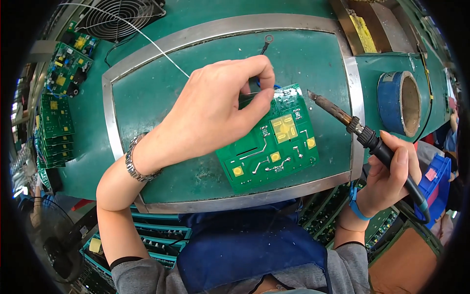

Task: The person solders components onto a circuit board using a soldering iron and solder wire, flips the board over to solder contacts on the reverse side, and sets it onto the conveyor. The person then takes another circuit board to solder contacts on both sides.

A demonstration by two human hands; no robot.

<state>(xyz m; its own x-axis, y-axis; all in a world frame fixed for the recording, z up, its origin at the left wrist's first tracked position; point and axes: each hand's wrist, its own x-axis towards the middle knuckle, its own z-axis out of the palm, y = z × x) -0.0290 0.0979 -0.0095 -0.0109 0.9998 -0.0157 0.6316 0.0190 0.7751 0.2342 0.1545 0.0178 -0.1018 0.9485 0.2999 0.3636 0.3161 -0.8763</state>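
Note:
My left hand (pixel 215 105) reaches over the far edge of a green circuit board (pixel 298 166), thumb and forefinger closed round a blue wire (pixel 276 86). Exactly where the fingertips grip is partly hidden. A dark lead with a ring terminal (pixel 268 40) sticks out beyond the forefinger. A thin white strand (pixel 152 43) runs from the upper left to behind this hand. In my right hand (pixel 391 171) is a soldering iron (pixel 360 130), held like a pen. Its tip is just right of the board's far corner, apart from it. Yellow squares and solder joints show on the board.
A metal frame (pixel 235 203) borders the green work mat. At the right are a blue tape roll (pixel 395 103) and a metal holder with a yellow sponge (pixel 362 34). A fan (pixel 117 17) stands far left, above stacked circuit boards (pixel 56 117). More boards sit in racks below.

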